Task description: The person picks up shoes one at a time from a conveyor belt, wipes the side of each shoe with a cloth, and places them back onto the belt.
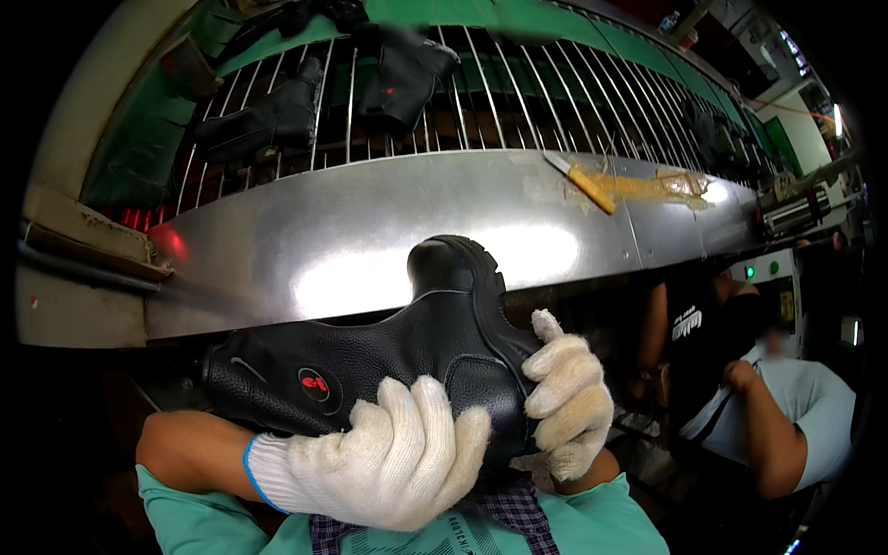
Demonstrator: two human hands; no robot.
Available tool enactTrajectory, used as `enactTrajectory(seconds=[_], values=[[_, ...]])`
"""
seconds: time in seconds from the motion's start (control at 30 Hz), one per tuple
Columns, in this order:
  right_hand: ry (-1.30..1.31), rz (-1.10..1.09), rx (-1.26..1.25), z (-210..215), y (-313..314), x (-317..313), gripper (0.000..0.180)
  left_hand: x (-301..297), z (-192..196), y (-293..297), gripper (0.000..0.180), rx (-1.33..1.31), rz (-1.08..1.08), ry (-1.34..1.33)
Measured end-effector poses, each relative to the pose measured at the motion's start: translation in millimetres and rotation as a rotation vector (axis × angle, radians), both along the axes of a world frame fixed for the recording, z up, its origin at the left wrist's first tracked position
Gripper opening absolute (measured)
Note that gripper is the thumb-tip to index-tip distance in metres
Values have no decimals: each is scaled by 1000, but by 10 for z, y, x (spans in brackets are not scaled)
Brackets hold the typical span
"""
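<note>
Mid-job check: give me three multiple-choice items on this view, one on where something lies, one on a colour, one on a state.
1. Where do the other black boots lie?
A. on the wire rack beyond the metal ledge
B. on the floor
C. in a box

2. What colour are the gloves?
A. blue
B. off-white
C. black

3. How is the black boot held?
A. resting alone on the ledge
B. by one hand only
C. by both gloved hands

Answers: 1 A, they lie on the wire rack above the metal ledge. 2 B, both knit gloves are off-white. 3 C, the left hand and right hand both grip it.
</note>
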State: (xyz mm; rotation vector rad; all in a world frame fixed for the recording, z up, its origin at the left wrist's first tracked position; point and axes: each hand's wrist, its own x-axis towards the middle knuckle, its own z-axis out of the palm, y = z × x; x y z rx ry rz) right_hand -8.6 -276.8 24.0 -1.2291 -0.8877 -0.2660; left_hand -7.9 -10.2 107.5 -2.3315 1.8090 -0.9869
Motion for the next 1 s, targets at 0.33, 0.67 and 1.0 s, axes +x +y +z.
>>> enactTrajectory(seconds=[0.33,0.67,1.0], values=[[202,-118,-279,-32,-29,-550,25,-309,-231,104,36,222,-106,-261],[1009,-242,-576,-345,161,-879,126,-1005,-379,-143,32,161,471,451],[521,-550,-940,-446,337,-1034,93,326,-933,228,117,4,508,2238]])
